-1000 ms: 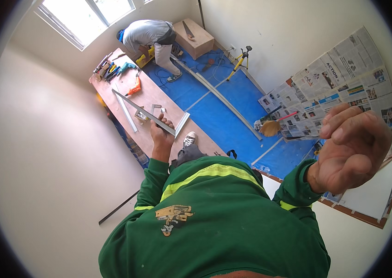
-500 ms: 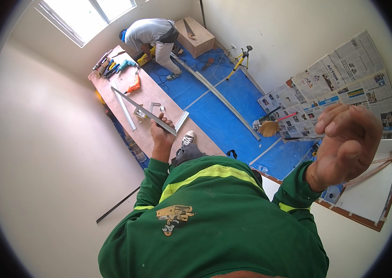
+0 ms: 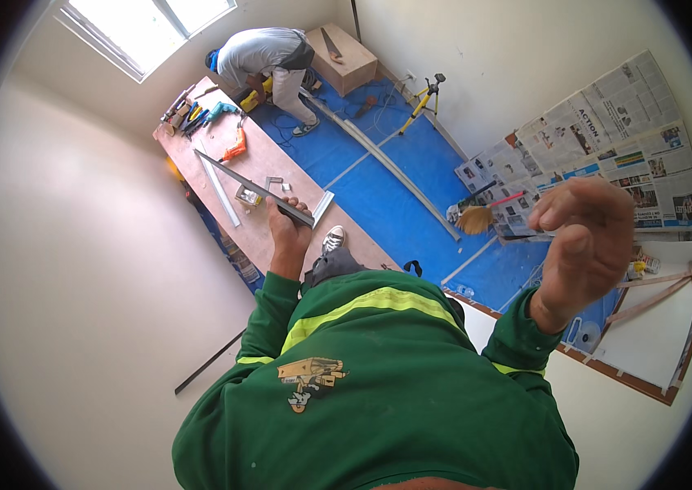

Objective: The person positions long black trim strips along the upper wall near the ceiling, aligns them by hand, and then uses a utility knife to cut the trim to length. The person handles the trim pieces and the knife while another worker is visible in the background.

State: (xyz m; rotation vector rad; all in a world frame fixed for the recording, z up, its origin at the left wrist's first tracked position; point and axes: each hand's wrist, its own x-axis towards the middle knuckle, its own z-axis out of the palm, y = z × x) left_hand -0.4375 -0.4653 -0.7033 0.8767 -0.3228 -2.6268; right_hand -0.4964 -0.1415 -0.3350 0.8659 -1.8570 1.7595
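Observation:
My left hand (image 3: 290,230) grips a long grey L-shaped metal bar (image 3: 254,189) near its corner, over the workbench. Its long leg slants toward the bench's far end, and a short pale leg appears to rise from the corner. My right hand (image 3: 587,241) is raised at the right, its fingers loosely bent and apart from the thumb, with nothing visible in it. Beneath the bar on the bench (image 3: 346,241) are a small box (image 3: 248,197) and a pale metal strip (image 3: 218,188). An orange drill (image 3: 234,147) and a teal drill (image 3: 221,113) lie farther off.
Another person (image 3: 268,61) bends over a yellow tool by the window. A handsaw (image 3: 331,45) rests on a wooden box (image 3: 346,72). Long metal lengths (image 3: 399,173) lie on blue sheeting (image 3: 346,184). A yellow tripod (image 3: 421,106), a broom (image 3: 475,218) and newspaper sheets (image 3: 607,135) stand toward the right.
My right hand has moved left and slightly down. My left hand has turned the bar a little and raised its near end; its long leg now looks darker.

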